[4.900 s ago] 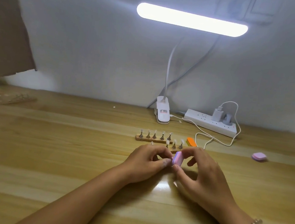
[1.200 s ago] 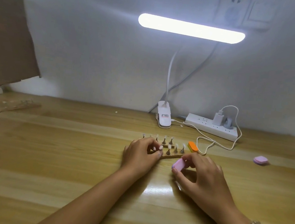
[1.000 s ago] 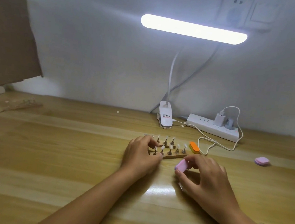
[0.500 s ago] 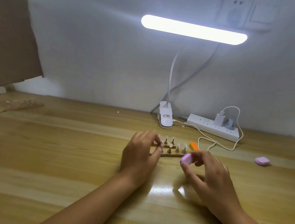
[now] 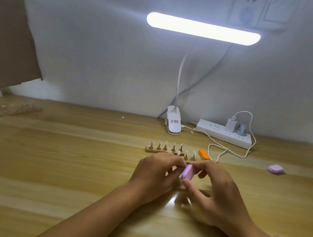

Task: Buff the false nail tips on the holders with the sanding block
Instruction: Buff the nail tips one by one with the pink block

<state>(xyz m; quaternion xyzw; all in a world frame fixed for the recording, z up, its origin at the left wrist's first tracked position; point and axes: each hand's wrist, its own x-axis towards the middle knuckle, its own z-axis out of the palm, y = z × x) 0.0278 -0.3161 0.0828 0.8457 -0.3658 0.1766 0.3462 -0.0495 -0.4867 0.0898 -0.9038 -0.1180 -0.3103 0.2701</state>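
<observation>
A pink and purple sanding block (image 5: 187,171) is pinched between the thumb and fingers of my right hand (image 5: 215,191). My left hand (image 5: 156,175) is curled right beside it, its fingertips pinched against the block's left face; what they hold is hidden. Behind my hands, a wooden strip (image 5: 150,150) carries several metal holders with pale nail tips (image 5: 165,143). A second, nearer row of holders (image 5: 190,155) is partly covered by my fingers.
An orange sanding block (image 5: 204,154) lies right of the holders. A spare pink block (image 5: 275,169) sits far right. A clip lamp (image 5: 173,122), a power strip (image 5: 224,136) and a white cable (image 5: 230,152) line the back. Cardboard (image 5: 11,39) stands at the left.
My left hand has drawn back from the holder rows toward me, fingertips pinched. My right hand has brought the pink block up against those fingertips.
</observation>
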